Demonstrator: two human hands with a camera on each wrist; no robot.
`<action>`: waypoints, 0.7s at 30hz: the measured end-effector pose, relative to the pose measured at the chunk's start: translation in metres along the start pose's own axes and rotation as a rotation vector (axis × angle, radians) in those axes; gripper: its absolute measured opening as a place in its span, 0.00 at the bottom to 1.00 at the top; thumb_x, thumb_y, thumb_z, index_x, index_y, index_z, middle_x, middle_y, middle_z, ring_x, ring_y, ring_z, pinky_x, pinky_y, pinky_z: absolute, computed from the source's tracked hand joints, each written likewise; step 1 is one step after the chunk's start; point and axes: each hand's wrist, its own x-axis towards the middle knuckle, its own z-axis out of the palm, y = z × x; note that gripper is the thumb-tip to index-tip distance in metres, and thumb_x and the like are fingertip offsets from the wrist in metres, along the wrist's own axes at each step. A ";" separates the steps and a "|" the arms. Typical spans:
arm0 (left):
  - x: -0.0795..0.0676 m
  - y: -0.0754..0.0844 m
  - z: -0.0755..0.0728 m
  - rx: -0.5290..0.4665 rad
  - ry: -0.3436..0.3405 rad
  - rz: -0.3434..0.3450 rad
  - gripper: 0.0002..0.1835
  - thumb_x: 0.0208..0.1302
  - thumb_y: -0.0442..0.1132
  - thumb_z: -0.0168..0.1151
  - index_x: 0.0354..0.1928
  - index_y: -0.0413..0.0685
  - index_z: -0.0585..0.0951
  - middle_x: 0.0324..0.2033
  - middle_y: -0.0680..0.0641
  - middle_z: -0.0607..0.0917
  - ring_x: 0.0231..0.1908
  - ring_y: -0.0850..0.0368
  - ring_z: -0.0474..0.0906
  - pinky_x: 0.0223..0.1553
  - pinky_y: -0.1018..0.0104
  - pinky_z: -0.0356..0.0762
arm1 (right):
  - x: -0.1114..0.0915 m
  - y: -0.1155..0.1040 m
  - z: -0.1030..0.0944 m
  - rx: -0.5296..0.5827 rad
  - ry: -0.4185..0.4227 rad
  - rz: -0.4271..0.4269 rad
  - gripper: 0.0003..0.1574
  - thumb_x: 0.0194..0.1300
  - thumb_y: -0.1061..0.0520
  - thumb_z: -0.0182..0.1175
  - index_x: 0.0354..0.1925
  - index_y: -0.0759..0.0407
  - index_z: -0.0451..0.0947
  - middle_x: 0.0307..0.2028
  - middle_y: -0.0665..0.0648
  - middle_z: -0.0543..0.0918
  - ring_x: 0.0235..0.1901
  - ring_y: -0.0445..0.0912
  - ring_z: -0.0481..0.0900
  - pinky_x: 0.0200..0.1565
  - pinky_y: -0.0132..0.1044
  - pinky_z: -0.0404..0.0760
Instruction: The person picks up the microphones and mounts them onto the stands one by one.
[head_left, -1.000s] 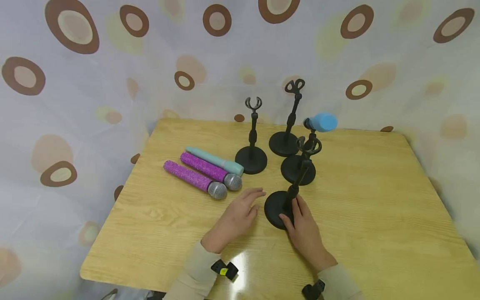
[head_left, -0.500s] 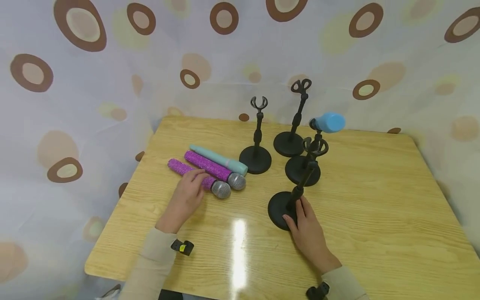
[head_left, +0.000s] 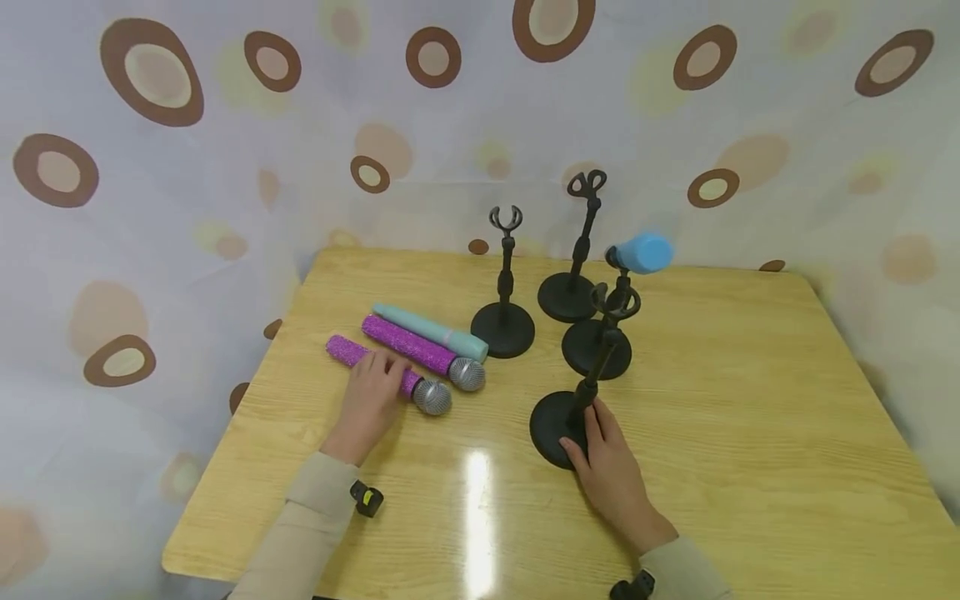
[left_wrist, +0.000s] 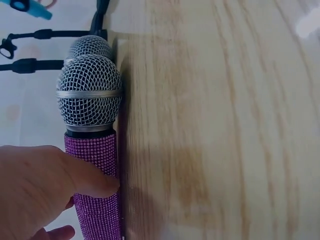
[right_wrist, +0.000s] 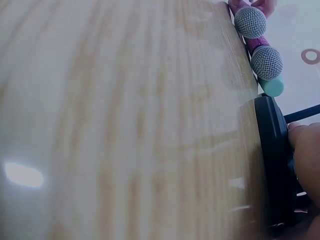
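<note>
Left hand [head_left: 365, 410]: gripping near purple microphone [left_wrist: 96, 150] with bent fingers and thumb, parted only by its handle.
Right hand [head_left: 613, 479]: holding near black stand [head_left: 553, 423] low at the base, between thumb and fingers; tips partly hidden.
Near purple microphone: lying on desk [head_left: 765, 433], silver mesh head toward near black stand.
Alongside: second purple microphone [head_left: 408, 342], then turquoise microphone [head_left: 465, 343].
Beyond near black stand: three further stands, one bearing blue-ended microphone [head_left: 647, 253].

The left hand [left_wrist: 45, 185] is gripping a purple microphone [left_wrist: 93, 150], its mesh head [left_wrist: 90, 107] pointing right. Another mesh head [left_wrist: 89, 46] is lying on the far side; black stands [left_wrist: 37, 65] are rising farther right.
</note>
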 end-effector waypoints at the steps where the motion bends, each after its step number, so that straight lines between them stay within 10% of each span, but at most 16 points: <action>1: -0.001 0.000 0.001 0.003 -0.011 -0.004 0.19 0.49 0.22 0.68 0.45 0.39 0.80 0.44 0.38 0.80 0.48 0.40 0.76 0.56 0.46 0.75 | -0.001 0.000 0.001 0.003 0.004 -0.005 0.44 0.68 0.53 0.63 0.68 0.81 0.59 0.70 0.76 0.60 0.68 0.68 0.64 0.62 0.61 0.72; 12: -0.003 -0.008 -0.007 -0.003 -0.169 0.069 0.23 0.47 0.23 0.69 0.48 0.44 0.78 0.47 0.43 0.84 0.52 0.43 0.79 0.61 0.45 0.73 | -0.001 -0.002 0.006 -0.006 0.072 -0.056 0.42 0.65 0.55 0.66 0.65 0.82 0.63 0.67 0.78 0.63 0.65 0.68 0.68 0.59 0.60 0.75; 21: 0.001 0.005 -0.038 -0.150 -0.134 0.151 0.26 0.50 0.34 0.76 0.54 0.49 0.83 0.48 0.46 0.84 0.51 0.47 0.80 0.56 0.51 0.79 | -0.003 -0.003 0.001 -0.007 0.046 -0.017 0.43 0.66 0.54 0.65 0.66 0.81 0.62 0.68 0.77 0.62 0.66 0.68 0.67 0.59 0.60 0.75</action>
